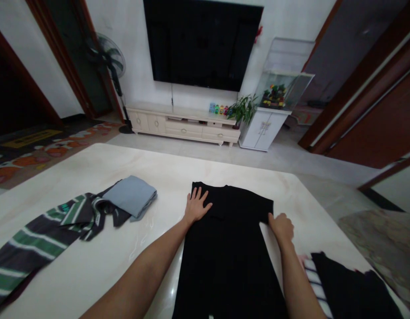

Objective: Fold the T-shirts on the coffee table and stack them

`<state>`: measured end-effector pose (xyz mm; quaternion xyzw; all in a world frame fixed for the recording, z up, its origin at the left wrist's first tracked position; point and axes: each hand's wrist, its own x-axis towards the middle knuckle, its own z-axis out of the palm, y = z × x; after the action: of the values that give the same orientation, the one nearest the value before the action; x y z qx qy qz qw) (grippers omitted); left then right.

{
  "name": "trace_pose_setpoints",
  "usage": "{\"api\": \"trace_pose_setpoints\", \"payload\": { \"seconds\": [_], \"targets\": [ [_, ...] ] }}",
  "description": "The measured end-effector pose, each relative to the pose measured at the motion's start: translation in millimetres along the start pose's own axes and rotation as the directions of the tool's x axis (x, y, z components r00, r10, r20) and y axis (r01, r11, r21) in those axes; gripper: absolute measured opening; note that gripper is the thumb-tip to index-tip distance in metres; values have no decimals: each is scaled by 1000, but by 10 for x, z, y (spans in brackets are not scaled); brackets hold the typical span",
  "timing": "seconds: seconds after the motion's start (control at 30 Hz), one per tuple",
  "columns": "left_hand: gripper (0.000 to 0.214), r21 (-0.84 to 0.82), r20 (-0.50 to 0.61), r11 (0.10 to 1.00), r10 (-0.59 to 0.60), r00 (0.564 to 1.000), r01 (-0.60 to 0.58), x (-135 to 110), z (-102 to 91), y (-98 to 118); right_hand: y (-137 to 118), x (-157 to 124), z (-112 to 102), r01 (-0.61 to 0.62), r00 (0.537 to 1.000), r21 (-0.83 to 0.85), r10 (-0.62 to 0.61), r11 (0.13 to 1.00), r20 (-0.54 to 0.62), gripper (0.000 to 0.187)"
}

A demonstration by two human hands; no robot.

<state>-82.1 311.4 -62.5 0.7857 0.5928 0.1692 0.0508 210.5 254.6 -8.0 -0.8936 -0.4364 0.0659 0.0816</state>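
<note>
Both rest on the 6-to-12 shirt (228, 248): left hand (195, 205) flat, open, at 11 o'clock; right hand (282, 227) pinching its 2 o'clock edge.

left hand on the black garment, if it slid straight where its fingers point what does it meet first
The left hand would cross the far edge of the black cloth garment, then bare glossy white tabletop; nothing else seems ahead.

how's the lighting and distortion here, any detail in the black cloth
Head view: soft, dim indoor light, and the black garment is so dark its folds barely show; head view: faint glare streaks on the glossy table; head view: wide-angle lens tilts the door frames and bows the table edge.
</note>
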Motion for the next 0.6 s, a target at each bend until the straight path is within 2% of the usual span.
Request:
{"api": "trace_pose_setpoints", "payload": {
  "seconds": [0.1,0.17,0.27,0.47,0.6],
  "targets": [
    [60,-6,-1,1000,-4,1000,4,1,2,2,61,189,22,-94,989,42,89,995,118,43],
    [60,-8,-4,1000,-1,1000,1,0,0,0,53,268,62,-102,977,77,85,992,196,34],
    [60,-8,-4,1000,2,1000,-2,0,-5,-4,26,339,95,-84,965,141,45,987,258,31],
    [53,-10,-1,1000,1,1000,-1,1,-19,0,-99,309,-32,6,981,231,-51,973,189,31],
    [47,-30,-2,999,12,1000,-12,-2,-42,1,-422,130,-248,171,981,242,-189,955,53,15]
  ]
}}
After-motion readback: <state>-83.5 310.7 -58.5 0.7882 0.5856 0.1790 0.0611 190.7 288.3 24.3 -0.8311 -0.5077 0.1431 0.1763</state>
